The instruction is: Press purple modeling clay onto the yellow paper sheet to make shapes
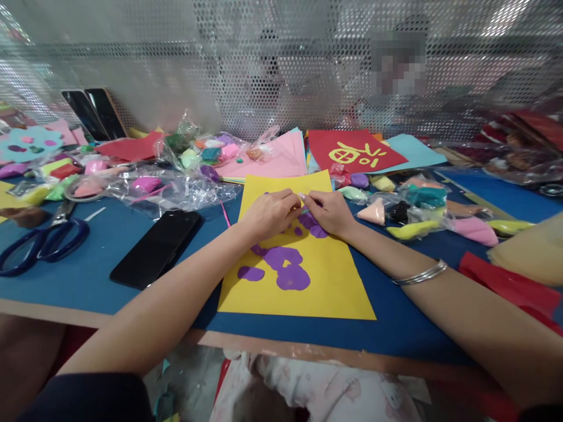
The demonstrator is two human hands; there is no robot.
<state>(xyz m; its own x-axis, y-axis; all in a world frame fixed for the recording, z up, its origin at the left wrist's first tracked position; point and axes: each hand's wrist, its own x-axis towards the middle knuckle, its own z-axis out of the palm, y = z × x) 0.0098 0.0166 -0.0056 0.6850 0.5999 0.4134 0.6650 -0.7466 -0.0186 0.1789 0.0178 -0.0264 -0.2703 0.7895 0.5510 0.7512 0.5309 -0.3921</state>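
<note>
A yellow paper sheet (325, 281) lies on the blue table mat (109, 258) in front of me. Flat purple clay shapes (284, 266) are stuck on its middle. My left hand (269, 214) and my right hand (329, 212) meet over the sheet's upper part, fingertips pinched together near more purple clay (313, 225). What sits between the fingertips is too small to make out. A silver bangle (420, 274) circles my right forearm.
A black phone (156, 246) lies left of the sheet, blue-handled scissors (41, 243) farther left. Plastic bags with coloured clay lumps (176, 181) crowd the back and right (417, 211). Red paper with yellow shapes (354, 152) and pink sheets (277, 158) lie behind. A perforated metal screen (264, 70) backs the table.
</note>
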